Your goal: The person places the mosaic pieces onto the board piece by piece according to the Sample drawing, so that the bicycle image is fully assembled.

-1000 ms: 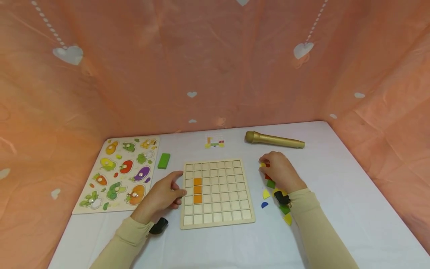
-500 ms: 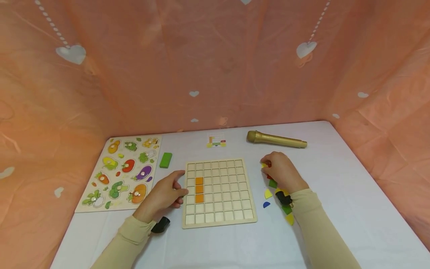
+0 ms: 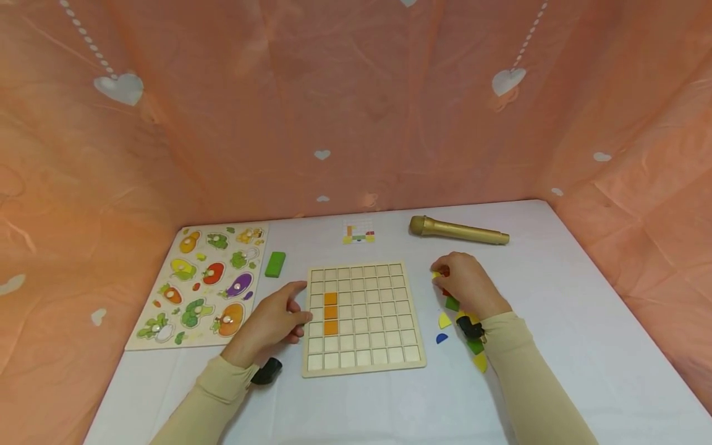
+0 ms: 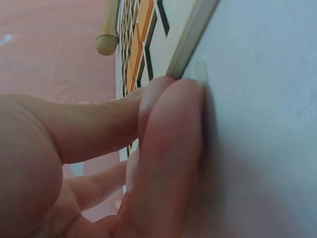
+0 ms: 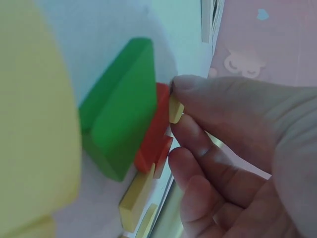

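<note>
A wooden grid board [image 3: 374, 309] lies in the middle of the table, with orange squares [image 3: 330, 312] lined up in one column. My left hand [image 3: 272, 318] rests at the board's left edge, thumb and index finger touching it. Over a row of loose pieces on the right, my right hand [image 3: 464, 281] pinches a small yellow piece [image 5: 175, 110] between thumb and index finger; its full shape is hidden. Close beside it in the right wrist view are a green block [image 5: 126, 109] and a red block [image 5: 156, 134]. My palm covers part of the row in the head view.
A vegetable peg puzzle [image 3: 186, 281] lies at the left, a green block [image 3: 275, 264] beside it. Behind the board are a small pattern card [image 3: 358, 233] and a gold microphone [image 3: 458, 232]. A yellow piece [image 3: 444, 320] and a blue half-round [image 3: 442, 339] lie near my right wrist.
The head view has shifted slightly, so everything sits a little further right in it. Both hands stay where they were against the board and the pieces.
</note>
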{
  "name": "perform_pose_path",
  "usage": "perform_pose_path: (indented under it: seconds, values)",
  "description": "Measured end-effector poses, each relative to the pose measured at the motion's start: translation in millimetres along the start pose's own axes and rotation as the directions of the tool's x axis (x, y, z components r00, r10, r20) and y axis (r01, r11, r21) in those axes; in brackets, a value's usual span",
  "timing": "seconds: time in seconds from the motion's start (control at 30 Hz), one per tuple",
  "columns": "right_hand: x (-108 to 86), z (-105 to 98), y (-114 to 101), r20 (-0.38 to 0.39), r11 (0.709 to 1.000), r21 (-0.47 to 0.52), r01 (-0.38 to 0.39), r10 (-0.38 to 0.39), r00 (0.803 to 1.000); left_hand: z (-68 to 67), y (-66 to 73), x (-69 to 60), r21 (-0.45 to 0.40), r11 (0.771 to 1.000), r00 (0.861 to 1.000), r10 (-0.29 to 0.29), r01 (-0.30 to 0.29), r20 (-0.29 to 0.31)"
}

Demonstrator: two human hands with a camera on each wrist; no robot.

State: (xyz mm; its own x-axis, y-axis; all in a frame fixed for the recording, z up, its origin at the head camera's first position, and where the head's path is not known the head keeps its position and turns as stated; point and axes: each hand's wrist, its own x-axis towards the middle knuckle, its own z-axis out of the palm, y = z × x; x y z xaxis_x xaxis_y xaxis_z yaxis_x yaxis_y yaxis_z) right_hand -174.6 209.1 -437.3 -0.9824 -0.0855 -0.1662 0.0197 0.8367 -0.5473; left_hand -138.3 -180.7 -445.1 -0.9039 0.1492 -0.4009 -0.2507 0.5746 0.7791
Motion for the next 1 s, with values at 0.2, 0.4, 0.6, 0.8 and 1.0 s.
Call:
perform_pose_path:
  seconds: [0.2,0.4,0.6,0.8,1.0]
  values:
    - [0.6,5,-9,-0.003,0.998,0.013,0.055,-0.054,0.999,-0.2,-0.5,-0.4,-0.015,1.000,1.000,-0.010,0.010,-0.006]
    - [-2.8,19,-33,0.013,0.992,0.025,0.126,-0.126,0.992,3.2,-0.2,0.4,-0.036,0.999,1.000,-0.007,0.008,0.008]
    - [2.9,36,-76,0.055,0.971,0.009,0.238,-0.238,0.970,2.9,-0.3,0.4,-0.021,1.000,1.000,-0.002,0.002,-0.003]
    - [9.3,57,-110,0.078,0.943,-0.037,0.331,-0.327,0.942,0.4,-0.8,2.0,-0.020,1.000,1.000,0.001,-0.001,-0.003]
    - [9.9,77,-128,0.091,0.904,-0.050,0.424,-0.419,0.903,0.5,-2.3,1.5,-0.053,0.999,1.000,-0.007,0.007,0.003]
